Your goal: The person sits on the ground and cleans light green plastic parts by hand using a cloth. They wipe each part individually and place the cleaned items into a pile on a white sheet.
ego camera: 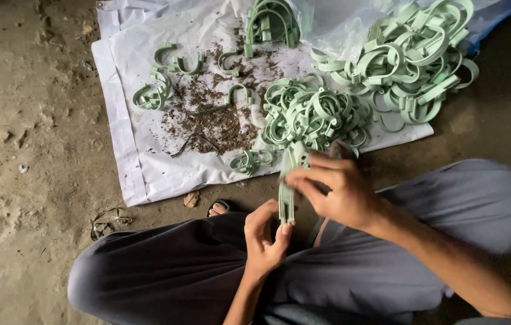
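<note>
Between both hands' fingers (285, 229) stands a green clip (287, 180).

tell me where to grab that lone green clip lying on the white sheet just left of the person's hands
Take the small green clip by its curved band, coming straight down from above. It lies flat on the white sheet, apart from the big tangled pile, so its arc is exposed with bare sheet on its near and left sides for fingers. Pinching across the arc looks likely to lift it without snagging others.
</note>
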